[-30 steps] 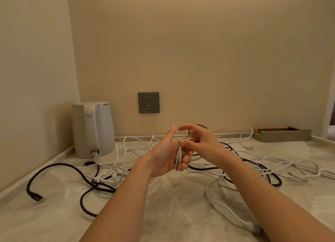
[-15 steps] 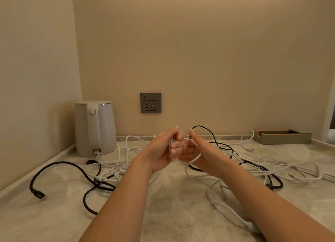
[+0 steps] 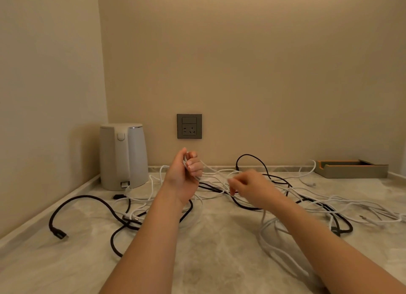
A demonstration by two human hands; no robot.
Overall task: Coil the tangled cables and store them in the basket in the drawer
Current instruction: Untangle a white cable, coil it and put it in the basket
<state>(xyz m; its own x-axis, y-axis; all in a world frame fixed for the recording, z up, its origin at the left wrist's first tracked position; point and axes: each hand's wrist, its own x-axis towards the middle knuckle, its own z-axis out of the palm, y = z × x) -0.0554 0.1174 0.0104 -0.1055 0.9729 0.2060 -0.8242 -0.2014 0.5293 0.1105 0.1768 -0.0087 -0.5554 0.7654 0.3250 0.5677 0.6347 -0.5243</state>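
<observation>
Left hand (image 3: 184, 175) grips white cable (image 3: 185, 163); right hand (image 3: 248, 187) (blurred) seemingly pinches it.

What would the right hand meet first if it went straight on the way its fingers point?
Likely the white cable running from the left hand, then that hand itself: the right hand points left at it. Blur and depth leave this uncertain.

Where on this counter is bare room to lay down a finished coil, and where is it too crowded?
Bare: the front middle of the counter, between the black cable loop and the white cable loops; also the front left corner, beside the black plug. Crowded: the strip from kettle to the right edge, all tangle.
</observation>
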